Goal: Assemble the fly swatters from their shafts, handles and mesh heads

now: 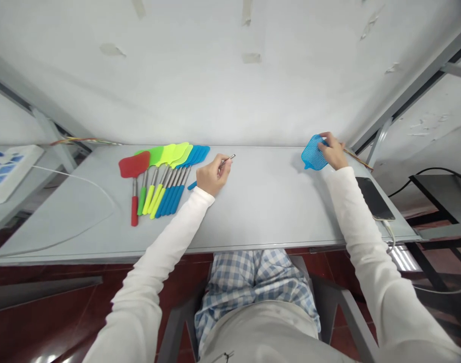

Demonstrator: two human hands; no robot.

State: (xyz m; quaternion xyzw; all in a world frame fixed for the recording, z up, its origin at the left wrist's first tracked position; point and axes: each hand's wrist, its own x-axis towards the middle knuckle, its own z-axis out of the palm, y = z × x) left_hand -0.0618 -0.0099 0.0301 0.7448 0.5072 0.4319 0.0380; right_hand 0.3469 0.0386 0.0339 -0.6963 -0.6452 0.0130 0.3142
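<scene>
My left hand (212, 175) is closed round a blue-handled metal rod (227, 158); its silver tip points up to the right and the blue grip (192, 185) shows below the hand. Well to the right, my right hand (333, 151) pinches a blue mesh fly swatter head (313, 153) by its edge, with the narrow neck pointing down. The rod and the head are apart. Left of my left hand lie several fly swatters side by side: a red one (134, 165), green (155, 155), yellow (179, 153) and blue ones (197, 154), handles toward me.
A grey table (253, 217) stands against a white wall. A phone (375, 198) with a white cable lies at the right end. Another white cable (79, 176) crosses the left side. Metal frame posts (380, 143) rise at both ends, and a dark stool (446, 196) stands at right.
</scene>
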